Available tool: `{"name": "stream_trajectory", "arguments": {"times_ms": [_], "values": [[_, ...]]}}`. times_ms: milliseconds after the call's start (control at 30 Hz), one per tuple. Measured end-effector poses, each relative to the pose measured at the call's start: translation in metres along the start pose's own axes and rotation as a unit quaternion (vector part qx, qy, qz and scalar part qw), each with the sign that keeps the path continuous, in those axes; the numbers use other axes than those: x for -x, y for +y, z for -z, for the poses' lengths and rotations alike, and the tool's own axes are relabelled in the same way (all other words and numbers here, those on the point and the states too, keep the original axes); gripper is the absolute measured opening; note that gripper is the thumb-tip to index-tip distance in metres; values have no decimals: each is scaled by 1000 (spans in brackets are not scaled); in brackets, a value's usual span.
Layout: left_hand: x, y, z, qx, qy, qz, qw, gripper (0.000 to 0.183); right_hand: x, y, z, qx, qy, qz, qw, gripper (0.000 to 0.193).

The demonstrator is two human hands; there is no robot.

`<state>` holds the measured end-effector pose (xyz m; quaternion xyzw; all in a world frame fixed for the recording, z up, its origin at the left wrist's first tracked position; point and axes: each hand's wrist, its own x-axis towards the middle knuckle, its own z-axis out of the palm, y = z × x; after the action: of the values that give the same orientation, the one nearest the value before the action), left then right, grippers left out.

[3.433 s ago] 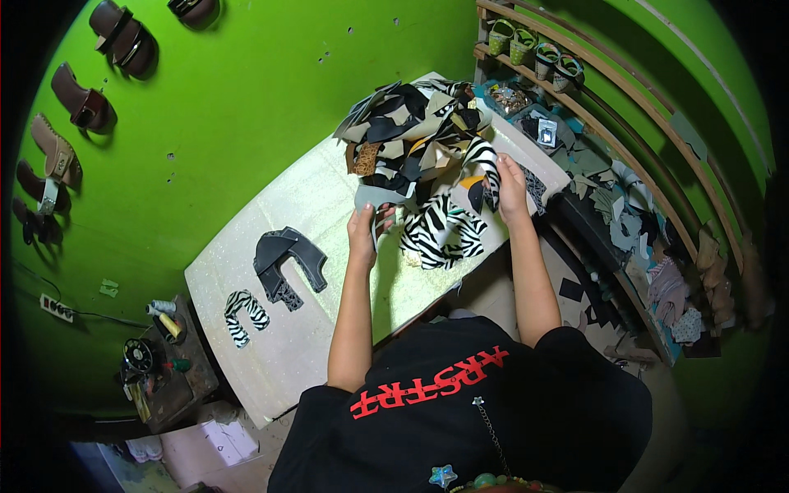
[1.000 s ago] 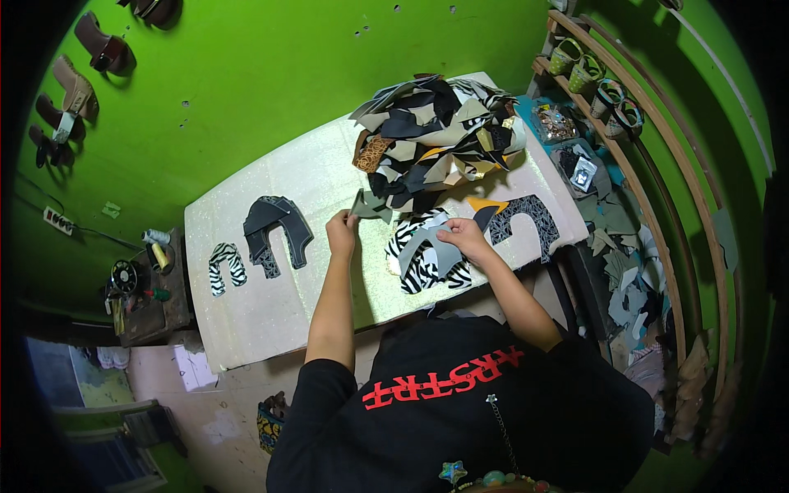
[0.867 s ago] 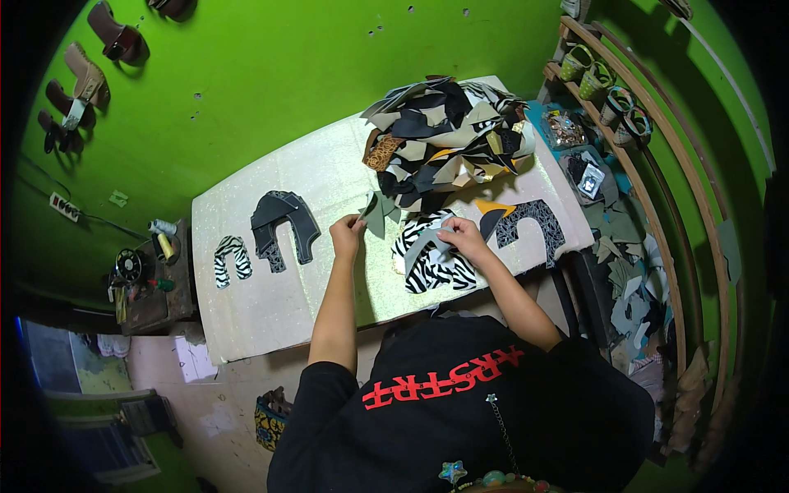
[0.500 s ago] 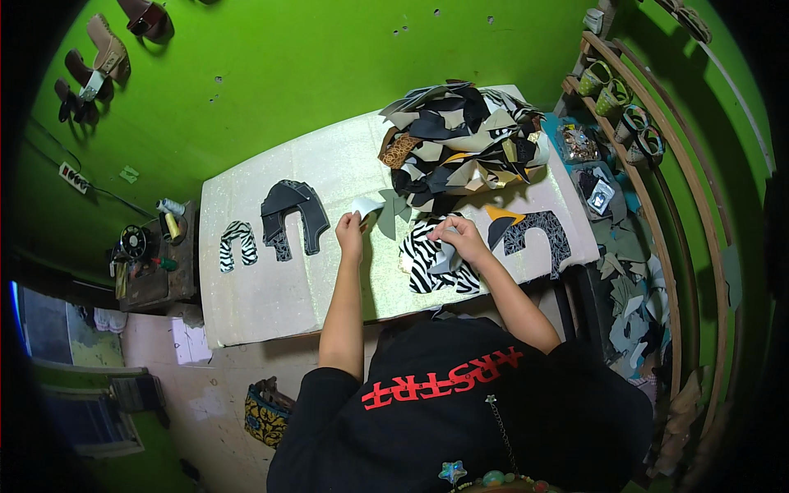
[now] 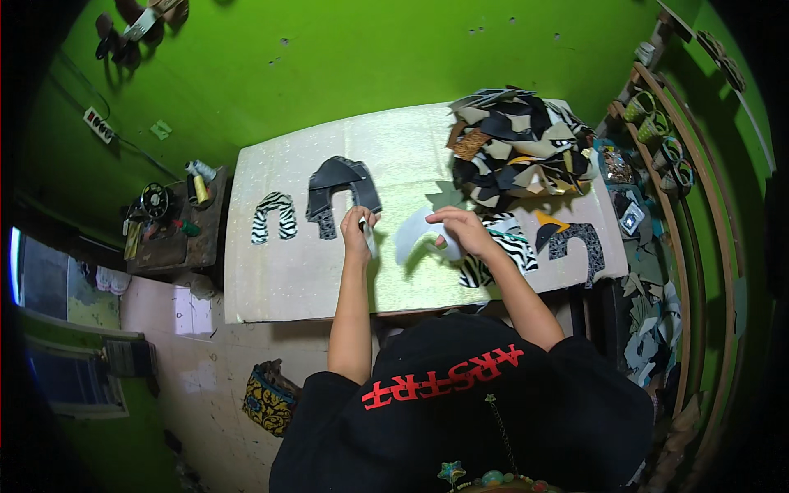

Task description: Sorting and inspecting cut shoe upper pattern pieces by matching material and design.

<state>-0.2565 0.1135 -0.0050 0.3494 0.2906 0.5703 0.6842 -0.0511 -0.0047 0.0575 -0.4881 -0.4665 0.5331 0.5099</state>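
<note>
White cut piece (image 5: 413, 238) lies flat on the pale table (image 5: 279, 283), between the person's two hands, near the middle of the table's front half. The right hand (image 5: 460, 232) rests on its right end, fingers curled down and pressed onto it; whether they pinch its edge cannot be told. The left hand (image 5: 359, 226) is just to the left of the piece, fingers closed around a small slim tool (image 5: 364, 234) whose kind is too small to make out.

One heap of cut shoe-upper pieces (image 5: 518, 148) in black, grey, tan and cream sits at the far right corner of the table. Just under the right forearm lies one stack of zebra-print pieces (image 5: 501, 251), and right of it one dark patterned horseshoe piece (image 5: 575, 242) with an orange scrap (image 5: 549, 220) touching its upper edge. To the left of the left hand are two more horseshoe shapes, well apart from the white one: a dark grey stack (image 5: 341, 185) and a single zebra-print piece (image 5: 273, 218).

A small wooden side stand (image 5: 177, 238) left of the table holds a round black tool, two small bottles and some bits. On the curved shelf rail (image 5: 657, 189) at right, four small cups stand in a row (image 5: 657, 135); their contents cannot be seen. A patterned pouch (image 5: 267, 398) lies on the floor.
</note>
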Motion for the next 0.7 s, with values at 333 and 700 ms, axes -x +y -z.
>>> {"name": "stream_trajectory", "arguments": {"times_ms": [333,700], "values": [[1,104,71,-397,-263,9,879,26,-75,3,-131,209,-202,-27,957,30],[-28,173,179,-455,-112,115,876,16,-150,30,-206,267,-232,-108,929,26]]}}
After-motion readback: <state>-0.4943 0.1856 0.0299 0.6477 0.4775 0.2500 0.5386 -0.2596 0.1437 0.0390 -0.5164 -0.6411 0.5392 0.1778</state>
